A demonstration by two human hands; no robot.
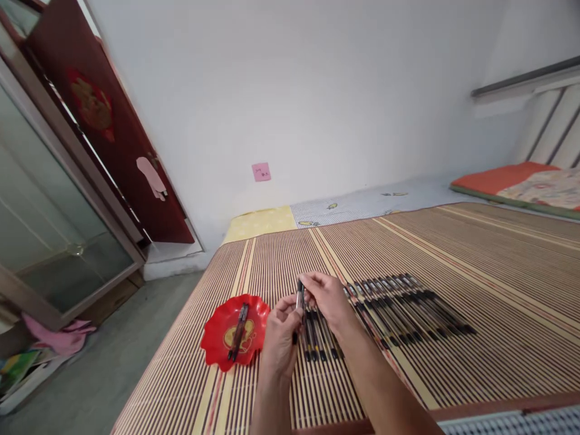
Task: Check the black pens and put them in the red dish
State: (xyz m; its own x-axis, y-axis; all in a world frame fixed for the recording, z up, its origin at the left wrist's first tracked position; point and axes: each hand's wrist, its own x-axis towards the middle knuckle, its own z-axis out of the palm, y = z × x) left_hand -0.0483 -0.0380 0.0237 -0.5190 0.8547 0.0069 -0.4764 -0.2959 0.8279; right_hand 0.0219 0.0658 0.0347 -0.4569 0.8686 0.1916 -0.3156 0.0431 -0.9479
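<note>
**Pen** (299, 296): dark and slim, held roughly upright between your two hands, just above the striped mat (498, 284).
- Your left hand (277, 339) pinches its lower part between thumb and fingertips.
- Your right hand (329, 299) closes its fingertips on the upper end.
- The pen is too small in the view to tell whether its cap is seated or parted from the barrel.

**Row of pens** (408, 305): dark, laid side by side on the mat. It runs from under your right hand away to the right, and a few more lie directly beneath both hands.

**Red dish** (212, 347): scalloped rim, resting on the mat just left of your left hand and not touching it.

**Pair of pens** (238, 331): dark, lying side by side in the dish.

**Surroundings:**
- A pink note (261, 171) is stuck to the white wall beyond the mat.
- A dark red door (113, 139) stands at the left.
- An orange cushion (498, 178) lies at the far right.
</note>
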